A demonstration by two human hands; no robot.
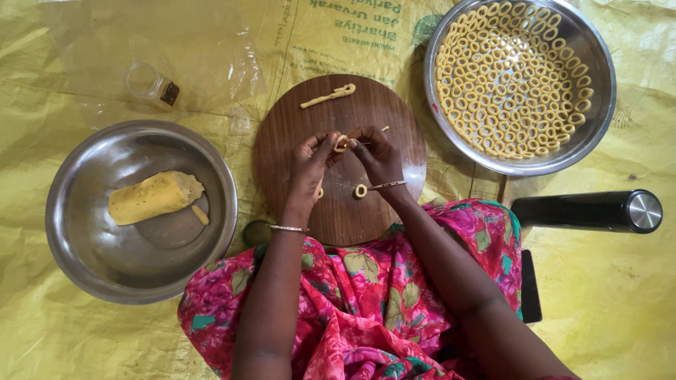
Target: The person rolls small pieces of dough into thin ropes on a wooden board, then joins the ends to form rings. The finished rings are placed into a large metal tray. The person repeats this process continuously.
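Pinching a small dough ring between both sets of fingertips, we hold it just above the round wooden board; left hand and right hand are each closed narrowly on it. A finished ring and a dough strip lie on the board. Left, a steel bowl holds a yellow dough block; upper right, a steel pan holds many rings. A small clear jar lies on the yellow printed sack sheet.

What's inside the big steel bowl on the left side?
The steel bowl holds a thick yellow dough log with dark specks, plus a small dough scrap beside it. The rest shows bare metal. Whatever lies beneath the log is hidden.
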